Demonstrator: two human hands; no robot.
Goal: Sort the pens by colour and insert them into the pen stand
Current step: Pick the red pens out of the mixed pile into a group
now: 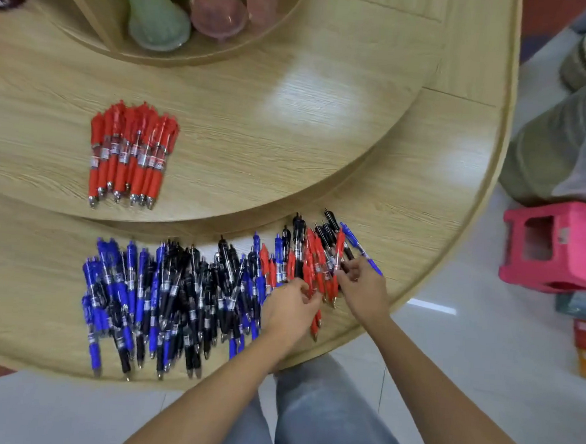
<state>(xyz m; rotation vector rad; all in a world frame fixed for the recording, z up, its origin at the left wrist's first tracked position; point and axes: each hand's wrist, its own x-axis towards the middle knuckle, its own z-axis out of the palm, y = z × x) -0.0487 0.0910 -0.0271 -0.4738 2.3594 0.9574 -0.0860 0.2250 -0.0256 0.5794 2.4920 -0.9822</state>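
A neat bundle of red pens [131, 153] lies on the upper wooden tier. On the lower tier a wide heap of blue and black pens [163, 299] spreads out, and at its right end red pens [316, 261] are mixed with black and blue ones. My left hand [289, 312] rests on that right end, fingers curled around a red pen [315, 322]. My right hand [363, 288] is just beside it, fingertips pinching pens in the mixed cluster. No pen stand is clearly visible.
The round wooden display has two tiers; its lower tier edge [454, 252] curves close to my hands. A green vase [156, 21] and pink vases [218, 14] stand at the back. A pink plastic stool [557, 245] and boxes sit on the floor at right.
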